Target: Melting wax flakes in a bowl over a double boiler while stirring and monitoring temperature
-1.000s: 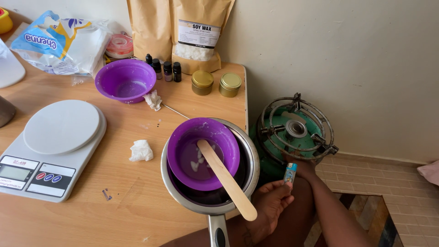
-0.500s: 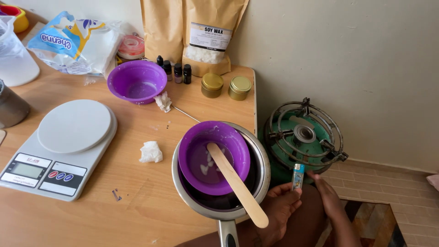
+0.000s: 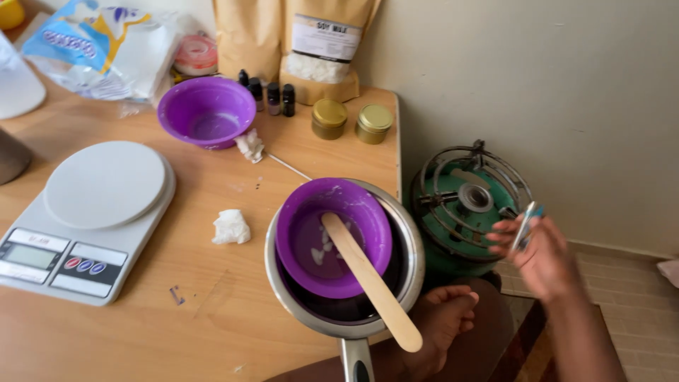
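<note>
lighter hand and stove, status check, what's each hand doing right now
Right hand pinching a small lighter beside the green stove. Left hand fisted, empty, by the metal pot. Nothing between lighter and burner.

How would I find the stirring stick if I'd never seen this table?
Look at the wooden table, then the metal pot near its right edge. Inside sits a purple bowl. The flat wooden stick leans in it, pale and long, poking over the rim.
</note>
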